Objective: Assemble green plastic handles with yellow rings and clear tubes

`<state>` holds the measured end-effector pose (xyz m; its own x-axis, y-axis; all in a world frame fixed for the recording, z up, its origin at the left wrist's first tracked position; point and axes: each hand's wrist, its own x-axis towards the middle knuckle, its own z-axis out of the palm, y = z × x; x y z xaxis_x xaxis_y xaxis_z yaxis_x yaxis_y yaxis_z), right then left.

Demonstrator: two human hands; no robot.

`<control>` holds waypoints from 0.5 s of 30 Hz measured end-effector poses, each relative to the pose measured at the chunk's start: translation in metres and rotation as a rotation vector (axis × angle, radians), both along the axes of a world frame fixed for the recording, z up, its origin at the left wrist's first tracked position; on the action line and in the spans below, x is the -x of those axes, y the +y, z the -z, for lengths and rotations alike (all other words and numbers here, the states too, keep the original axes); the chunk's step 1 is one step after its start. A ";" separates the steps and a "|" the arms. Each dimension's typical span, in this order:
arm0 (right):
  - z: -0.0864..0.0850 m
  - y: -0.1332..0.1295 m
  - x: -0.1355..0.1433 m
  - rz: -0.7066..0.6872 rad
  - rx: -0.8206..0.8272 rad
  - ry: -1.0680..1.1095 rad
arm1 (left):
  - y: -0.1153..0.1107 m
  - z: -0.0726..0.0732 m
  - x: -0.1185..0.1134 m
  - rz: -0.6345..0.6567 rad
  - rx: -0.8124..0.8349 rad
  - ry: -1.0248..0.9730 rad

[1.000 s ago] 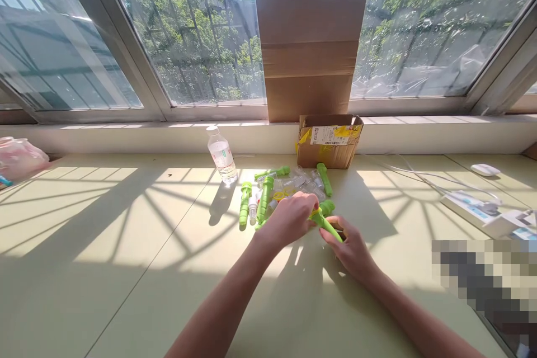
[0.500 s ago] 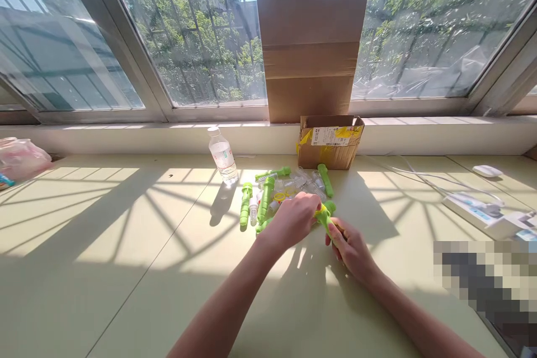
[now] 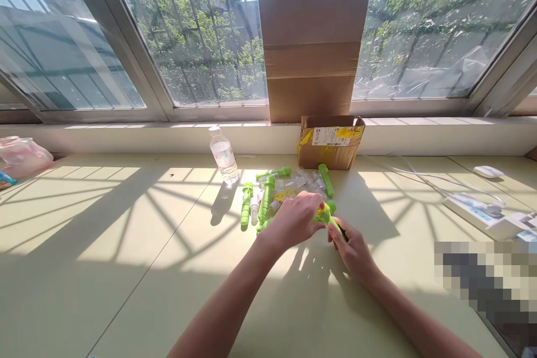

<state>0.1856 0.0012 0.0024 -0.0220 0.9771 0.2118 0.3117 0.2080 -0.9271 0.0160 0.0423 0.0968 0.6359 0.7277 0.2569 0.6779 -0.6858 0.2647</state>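
My right hand (image 3: 353,250) is closed around a green plastic handle (image 3: 333,222), which slants up toward the other hand. At its upper end sits a yellow part (image 3: 321,214), pinched by the fingers of my left hand (image 3: 298,217); those fingertips are partly hidden. Just beyond my hands lies a loose pile of parts. It has several green ribbed tubes (image 3: 265,199), clear plastic pieces (image 3: 298,180), a small clear bottle with a white neck (image 3: 254,210), and yellow rings (image 3: 279,197).
Behind the pile stands an open cardboard box (image 3: 329,145), with a tall cardboard sheet (image 3: 314,39) against the window. A water bottle (image 3: 224,156) stands left of the pile. To the right are a power strip (image 3: 474,212) with cables and a white case (image 3: 488,172). A pink bag (image 3: 25,156) lies far left.
The green handle tilts slightly flatter between my hands, and my right hand has shifted a little to the right. My left hand stays on the yellow end. The pile looks the same.
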 end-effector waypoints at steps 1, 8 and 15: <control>0.001 0.000 0.000 -0.009 0.008 0.011 | 0.000 0.000 0.000 0.000 0.001 0.004; 0.010 0.006 -0.001 -0.008 0.106 0.174 | 0.001 0.008 -0.003 -0.033 -0.065 0.021; 0.005 -0.001 0.001 0.016 -0.002 0.010 | 0.001 0.004 -0.001 -0.015 -0.036 -0.011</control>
<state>0.1850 0.0005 -0.0025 -0.0039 0.9769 0.2138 0.3054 0.2048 -0.9299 0.0170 0.0429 0.0927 0.6218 0.7276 0.2897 0.6858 -0.6845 0.2473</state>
